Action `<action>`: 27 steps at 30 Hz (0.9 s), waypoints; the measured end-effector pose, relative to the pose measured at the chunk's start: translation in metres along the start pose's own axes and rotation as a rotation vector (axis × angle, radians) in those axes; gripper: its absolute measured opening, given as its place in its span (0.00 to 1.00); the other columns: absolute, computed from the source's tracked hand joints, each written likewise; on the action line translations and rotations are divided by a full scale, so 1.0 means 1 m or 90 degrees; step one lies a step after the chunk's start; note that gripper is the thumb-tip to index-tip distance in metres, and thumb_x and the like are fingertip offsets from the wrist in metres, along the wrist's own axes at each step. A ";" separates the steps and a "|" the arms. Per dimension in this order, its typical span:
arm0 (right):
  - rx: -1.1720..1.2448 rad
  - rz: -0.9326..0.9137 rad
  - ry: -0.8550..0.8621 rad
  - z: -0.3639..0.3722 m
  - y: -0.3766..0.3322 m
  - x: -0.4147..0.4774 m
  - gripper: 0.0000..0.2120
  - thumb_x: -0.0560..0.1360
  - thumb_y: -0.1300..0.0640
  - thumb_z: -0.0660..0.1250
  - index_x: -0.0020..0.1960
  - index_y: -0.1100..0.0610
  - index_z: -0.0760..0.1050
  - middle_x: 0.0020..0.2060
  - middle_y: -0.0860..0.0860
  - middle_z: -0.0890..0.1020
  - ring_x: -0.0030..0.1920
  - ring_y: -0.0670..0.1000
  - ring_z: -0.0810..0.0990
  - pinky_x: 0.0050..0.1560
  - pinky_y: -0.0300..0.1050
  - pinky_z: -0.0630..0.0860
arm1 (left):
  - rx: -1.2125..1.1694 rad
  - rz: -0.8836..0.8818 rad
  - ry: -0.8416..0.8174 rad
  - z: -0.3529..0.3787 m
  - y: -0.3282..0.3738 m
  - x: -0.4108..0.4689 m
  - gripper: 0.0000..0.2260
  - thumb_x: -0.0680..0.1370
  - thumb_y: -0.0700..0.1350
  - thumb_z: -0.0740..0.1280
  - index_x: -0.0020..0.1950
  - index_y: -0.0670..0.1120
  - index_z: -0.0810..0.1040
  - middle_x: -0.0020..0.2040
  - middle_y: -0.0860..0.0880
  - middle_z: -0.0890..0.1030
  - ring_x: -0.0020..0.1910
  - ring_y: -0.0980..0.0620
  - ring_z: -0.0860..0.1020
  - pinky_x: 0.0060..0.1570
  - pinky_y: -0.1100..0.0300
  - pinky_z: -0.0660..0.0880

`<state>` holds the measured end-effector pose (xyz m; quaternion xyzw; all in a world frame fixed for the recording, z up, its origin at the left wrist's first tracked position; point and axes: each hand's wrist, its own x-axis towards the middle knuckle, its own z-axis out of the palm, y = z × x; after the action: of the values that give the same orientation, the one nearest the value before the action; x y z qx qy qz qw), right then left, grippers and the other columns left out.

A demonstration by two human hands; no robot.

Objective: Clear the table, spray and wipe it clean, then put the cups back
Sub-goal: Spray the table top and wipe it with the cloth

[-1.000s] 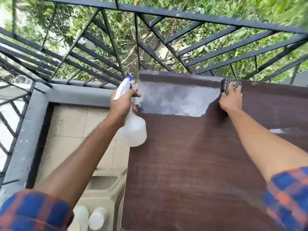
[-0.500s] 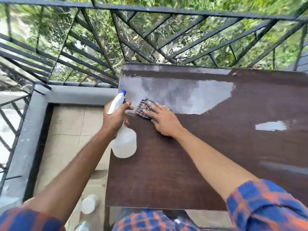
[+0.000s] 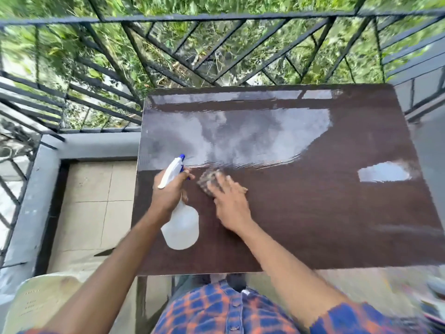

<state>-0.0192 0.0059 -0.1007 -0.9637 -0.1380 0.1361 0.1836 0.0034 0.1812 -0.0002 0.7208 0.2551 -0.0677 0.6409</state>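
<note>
A dark brown wooden table (image 3: 313,225) fills the middle of the view, its far half wet and shiny. My left hand (image 3: 168,191) grips a white spray bottle (image 3: 180,225) with a blue nozzle, held over the table's left part. Just to its right, my right hand (image 3: 228,201) presses flat on a small checked cloth (image 3: 207,180) on the tabletop, fingers spread and blurred by motion. No cups are visible on the table.
A black metal railing (image 3: 216,56) runs behind and to the left of the table, with greenery beyond. A tiled floor (image 3: 96,201) and a grey ledge (image 3: 36,189) lie to the left. A pale plastic chair (image 3: 43,302) shows at bottom left.
My right hand swept the cloth from the table's far right side to the left, and now it sits nearer the middle left. The view has tilted down, showing the whole table.
</note>
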 end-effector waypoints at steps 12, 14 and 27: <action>0.001 0.055 0.070 -0.025 0.125 -0.093 0.27 0.76 0.62 0.66 0.74 0.49 0.72 0.78 0.53 0.65 0.76 0.62 0.66 0.74 0.61 0.63 | 0.014 0.009 -0.008 0.014 -0.025 -0.065 0.05 0.80 0.36 0.67 0.46 0.42 0.80 0.42 0.43 0.83 0.19 0.50 0.70 0.21 0.61 0.69; -0.002 0.190 0.116 -0.039 0.132 -0.068 0.28 0.77 0.62 0.65 0.76 0.50 0.68 0.80 0.54 0.61 0.77 0.62 0.62 0.76 0.60 0.60 | 0.022 0.001 -0.001 0.013 -0.029 -0.072 0.05 0.80 0.36 0.67 0.45 0.43 0.80 0.44 0.42 0.84 0.18 0.49 0.69 0.22 0.60 0.69; -0.030 -0.197 -0.059 0.021 0.096 -0.184 0.32 0.70 0.59 0.61 0.74 0.45 0.71 0.78 0.50 0.65 0.76 0.59 0.67 0.73 0.60 0.66 | 0.046 -0.037 0.000 0.027 -0.046 -0.107 0.06 0.71 0.46 0.69 0.36 0.54 0.83 0.48 0.42 0.85 0.18 0.47 0.69 0.24 0.60 0.69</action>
<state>-0.1754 -0.1319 -0.1179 -0.9277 -0.2962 0.1470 0.1732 -0.1036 0.1271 -0.0002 0.7358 0.2737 -0.0953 0.6121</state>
